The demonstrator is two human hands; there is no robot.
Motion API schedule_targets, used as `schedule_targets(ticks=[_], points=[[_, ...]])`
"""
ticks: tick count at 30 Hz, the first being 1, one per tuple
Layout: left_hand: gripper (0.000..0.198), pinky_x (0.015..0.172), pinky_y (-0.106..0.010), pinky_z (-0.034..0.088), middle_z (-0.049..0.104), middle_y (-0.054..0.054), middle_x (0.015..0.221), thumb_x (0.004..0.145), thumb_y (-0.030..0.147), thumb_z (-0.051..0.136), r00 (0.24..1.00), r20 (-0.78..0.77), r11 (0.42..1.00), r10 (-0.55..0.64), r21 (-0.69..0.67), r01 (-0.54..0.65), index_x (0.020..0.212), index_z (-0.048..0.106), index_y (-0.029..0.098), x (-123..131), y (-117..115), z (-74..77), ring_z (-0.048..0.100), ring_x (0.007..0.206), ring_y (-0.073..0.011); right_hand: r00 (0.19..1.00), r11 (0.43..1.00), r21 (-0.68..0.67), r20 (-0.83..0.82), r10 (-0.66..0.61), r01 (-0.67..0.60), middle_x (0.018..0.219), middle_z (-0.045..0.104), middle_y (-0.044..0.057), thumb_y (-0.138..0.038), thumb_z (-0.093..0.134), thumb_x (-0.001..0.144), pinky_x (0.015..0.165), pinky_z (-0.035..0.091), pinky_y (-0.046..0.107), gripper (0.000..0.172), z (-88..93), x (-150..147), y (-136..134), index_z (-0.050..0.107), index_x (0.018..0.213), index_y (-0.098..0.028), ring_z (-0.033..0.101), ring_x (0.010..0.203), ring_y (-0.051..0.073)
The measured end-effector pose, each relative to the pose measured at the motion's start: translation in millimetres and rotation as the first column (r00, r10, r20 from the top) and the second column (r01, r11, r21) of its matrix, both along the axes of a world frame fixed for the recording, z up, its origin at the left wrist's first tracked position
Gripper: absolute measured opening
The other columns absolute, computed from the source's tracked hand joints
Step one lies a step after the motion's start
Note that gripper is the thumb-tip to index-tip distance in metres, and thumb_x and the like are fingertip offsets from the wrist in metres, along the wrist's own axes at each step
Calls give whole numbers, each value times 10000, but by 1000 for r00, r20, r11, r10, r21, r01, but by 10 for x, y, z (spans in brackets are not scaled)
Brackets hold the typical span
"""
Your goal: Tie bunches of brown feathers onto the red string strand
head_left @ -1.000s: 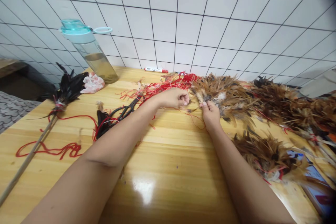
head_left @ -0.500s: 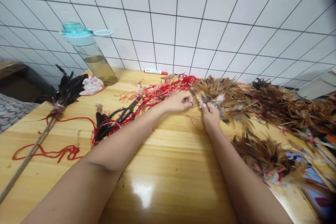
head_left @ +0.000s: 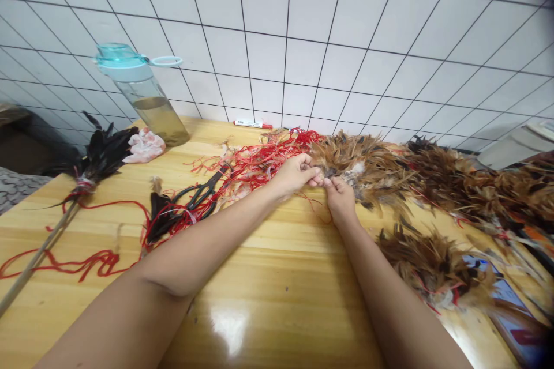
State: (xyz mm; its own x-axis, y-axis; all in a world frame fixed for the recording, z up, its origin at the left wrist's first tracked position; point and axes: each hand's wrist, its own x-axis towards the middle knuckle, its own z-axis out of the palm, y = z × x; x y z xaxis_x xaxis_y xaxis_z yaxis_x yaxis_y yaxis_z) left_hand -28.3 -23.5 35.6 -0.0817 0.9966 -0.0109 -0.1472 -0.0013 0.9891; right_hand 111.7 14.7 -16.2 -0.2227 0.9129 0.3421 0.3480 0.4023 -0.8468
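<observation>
Left hand (head_left: 296, 176), right hand (head_left: 341, 199), pinching brown feathers (head_left: 367, 170)

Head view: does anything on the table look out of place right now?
Yes, the red string: a loose tangle sprawls beside the left hand and around the black-handled scissors, and a stray red cord trails over the wooden table, looking messy rather than placed.

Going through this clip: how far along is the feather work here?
Looks done: a wooden stick carries dark feathers bound with red thread. In hand: the left hand and right hand pinch a brown feather bunch. Remaining: more brown feather bundles lie on the table, seemingly unmounted.
</observation>
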Motion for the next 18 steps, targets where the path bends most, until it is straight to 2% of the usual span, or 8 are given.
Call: schedule_targets(ticks=[8,14,18], points=[[121,540,-178,461,652,-13,624,788,80,570,998,-50,999,31,11,-30,755,466,133,6,17,-41,589,529,-68,998,998,49,64,26,-29,572,389,-23,-385,454,762,613,329,268,302,-1,-5,26,368,530,-211,373,607,139],[157,553,-184,470,643,-10,607,795,64,536,1000,-4,1000,22,-16,-22,726,419,144,36,-7,-4,605,559,-78,999,1000,27,37,14,-15,600,389,-27,-393,448,768,633,330,273,286,-1,-10,15,388,558,-208,369,617,136],[147,539,-183,464,625,6,603,788,67,537,995,-88,998,54,28,-52,735,427,148,34,6,-38,577,519,-67,999,999,15,22,29,-29,598,393,-28,-399,463,767,633,328,273,295,-18,-12,23,386,554,-210,376,624,138]])
